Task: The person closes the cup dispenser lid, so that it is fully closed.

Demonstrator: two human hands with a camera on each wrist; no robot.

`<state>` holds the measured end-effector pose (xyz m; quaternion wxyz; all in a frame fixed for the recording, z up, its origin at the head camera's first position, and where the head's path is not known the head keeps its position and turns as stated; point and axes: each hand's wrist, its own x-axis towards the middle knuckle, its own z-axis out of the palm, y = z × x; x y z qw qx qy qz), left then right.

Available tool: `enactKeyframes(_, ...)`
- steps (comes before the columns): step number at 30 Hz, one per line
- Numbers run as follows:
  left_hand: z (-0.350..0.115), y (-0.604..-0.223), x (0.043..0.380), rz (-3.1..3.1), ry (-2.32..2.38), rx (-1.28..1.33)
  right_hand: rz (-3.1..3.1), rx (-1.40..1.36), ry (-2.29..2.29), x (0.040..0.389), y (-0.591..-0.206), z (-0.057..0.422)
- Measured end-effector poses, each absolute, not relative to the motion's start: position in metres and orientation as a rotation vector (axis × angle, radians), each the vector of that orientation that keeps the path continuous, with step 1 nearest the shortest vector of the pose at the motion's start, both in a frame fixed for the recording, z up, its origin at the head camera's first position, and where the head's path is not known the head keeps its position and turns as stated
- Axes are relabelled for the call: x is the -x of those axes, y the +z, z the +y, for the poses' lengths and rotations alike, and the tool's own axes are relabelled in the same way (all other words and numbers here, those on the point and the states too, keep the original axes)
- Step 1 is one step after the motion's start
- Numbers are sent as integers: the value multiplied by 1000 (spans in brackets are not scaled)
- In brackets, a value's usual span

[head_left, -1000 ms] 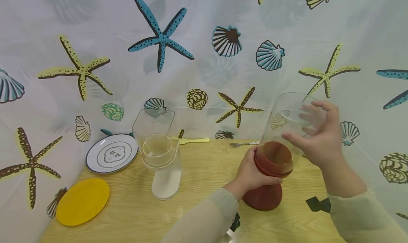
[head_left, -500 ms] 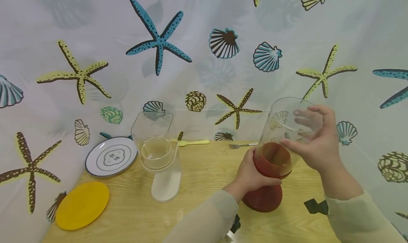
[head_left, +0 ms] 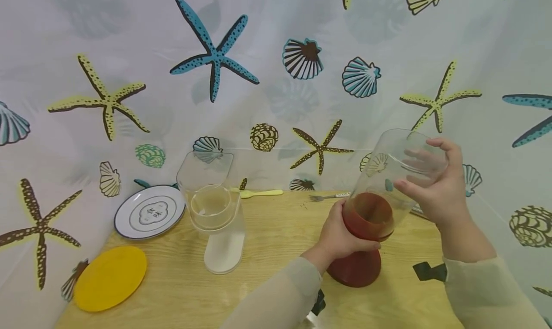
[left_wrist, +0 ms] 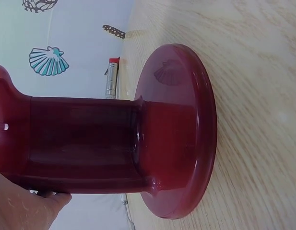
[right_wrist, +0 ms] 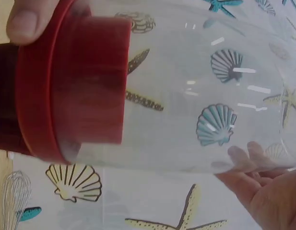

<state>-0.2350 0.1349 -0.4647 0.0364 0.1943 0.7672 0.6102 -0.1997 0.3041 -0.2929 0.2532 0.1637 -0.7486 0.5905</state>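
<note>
A red dispenser stand [head_left: 357, 269] with a round base and a wide collar stands on the wooden table at the right. Its collar and neck are gripped by my left hand [head_left: 340, 235], whose thumb crosses the front. A large clear cylinder [right_wrist: 171, 96] sits around the red inner ring [right_wrist: 97, 79] and leans to the right. My right hand [head_left: 442, 185] holds the cylinder near its upper end, thumb on the near side and fingers behind, seen through the clear wall. In the left wrist view, the red base [left_wrist: 181, 134] rests flat on the table.
A similar white stand [head_left: 224, 252] with a clear container [head_left: 207, 170] is at the left. Beyond it are a white plate [head_left: 129, 218] and a yellow plate [head_left: 111, 278]. A yellow fork [head_left: 263, 193], a metal fork [head_left: 321, 197] and a whisk [right_wrist: 16, 191] lie along the patterned curtain.
My right hand has moved a little right and up, and the clear cylinder now leans further to the right. The left hand keeps its grip on the stand. The view has shifted slightly.
</note>
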Motion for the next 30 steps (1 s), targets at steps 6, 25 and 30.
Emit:
enactKeyframes(6, 133, -463, 237, 2352, 1874, -594, -2105, -610, 1541, 211, -296, 310)
enactKeyframes(25, 132, -466, 241, 2360, 1864, -605, -2124, -566, 1535, 221, -309, 309)
enactKeyframes(30, 108, -465, 229, 2486, 1689, -537, -1878, -563, 1508, 203, -307, 302)
